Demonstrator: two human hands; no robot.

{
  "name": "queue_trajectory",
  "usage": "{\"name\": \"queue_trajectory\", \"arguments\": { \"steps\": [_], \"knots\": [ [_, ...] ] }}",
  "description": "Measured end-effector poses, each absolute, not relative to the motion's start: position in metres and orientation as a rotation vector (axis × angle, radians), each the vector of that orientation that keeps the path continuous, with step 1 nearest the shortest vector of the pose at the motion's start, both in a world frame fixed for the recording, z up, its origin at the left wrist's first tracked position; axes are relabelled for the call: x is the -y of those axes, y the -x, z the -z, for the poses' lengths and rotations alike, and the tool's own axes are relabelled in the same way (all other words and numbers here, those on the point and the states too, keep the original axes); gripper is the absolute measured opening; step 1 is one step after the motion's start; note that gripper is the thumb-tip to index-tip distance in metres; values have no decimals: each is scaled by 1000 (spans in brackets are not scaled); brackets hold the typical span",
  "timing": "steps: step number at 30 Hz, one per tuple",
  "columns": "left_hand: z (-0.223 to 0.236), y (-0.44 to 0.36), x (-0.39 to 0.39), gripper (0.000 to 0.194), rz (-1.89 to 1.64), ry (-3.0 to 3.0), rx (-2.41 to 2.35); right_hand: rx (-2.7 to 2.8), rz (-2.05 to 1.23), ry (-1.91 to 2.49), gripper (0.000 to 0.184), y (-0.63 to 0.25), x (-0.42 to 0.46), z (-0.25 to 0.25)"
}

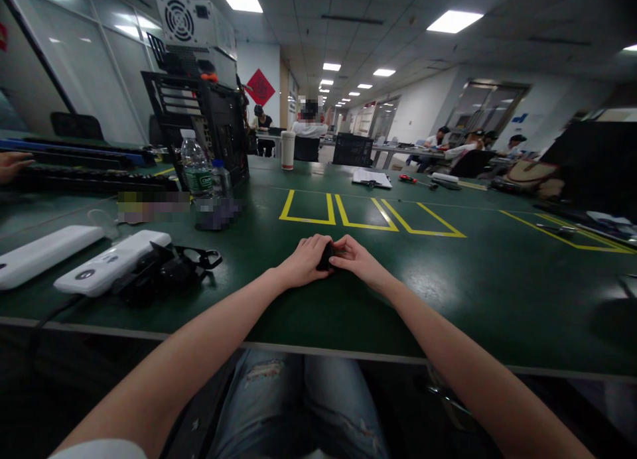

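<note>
My left hand (304, 261) rests low over the green table, its fingers closed round a small black rounded object (326, 257). From the other side my right hand (351, 257) meets it, thumb and fingertips pressed together at the object's right edge. Most of the black object is covered by my fingers, so its exact kind does not show. Just beyond my hands, yellow tape outlines (306, 219) mark the green tabletop (318, 316).
Left of my hands lie black strapped gear (164, 270), a white device (112, 263) and another white case (50, 255). Bottles (196, 167) stand before an open computer case (219, 121). A white cup (287, 150) and a clipboard (371, 178) sit farther back. Another person's hand (14, 166) shows at far left.
</note>
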State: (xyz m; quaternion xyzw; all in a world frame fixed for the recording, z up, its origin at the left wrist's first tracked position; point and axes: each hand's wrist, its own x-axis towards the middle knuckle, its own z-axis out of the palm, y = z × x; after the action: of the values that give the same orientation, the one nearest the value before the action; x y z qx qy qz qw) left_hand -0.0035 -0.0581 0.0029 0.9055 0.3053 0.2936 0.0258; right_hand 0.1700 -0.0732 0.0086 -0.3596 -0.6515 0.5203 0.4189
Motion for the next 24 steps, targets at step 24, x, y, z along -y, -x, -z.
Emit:
{"name": "queue_trajectory", "arguments": {
  "steps": [24],
  "knots": [
    [-2, 3, 59, 55, -908, -2757, -944, 1710, -1194, 940, 23, -168, 71, -9]
  ]
}}
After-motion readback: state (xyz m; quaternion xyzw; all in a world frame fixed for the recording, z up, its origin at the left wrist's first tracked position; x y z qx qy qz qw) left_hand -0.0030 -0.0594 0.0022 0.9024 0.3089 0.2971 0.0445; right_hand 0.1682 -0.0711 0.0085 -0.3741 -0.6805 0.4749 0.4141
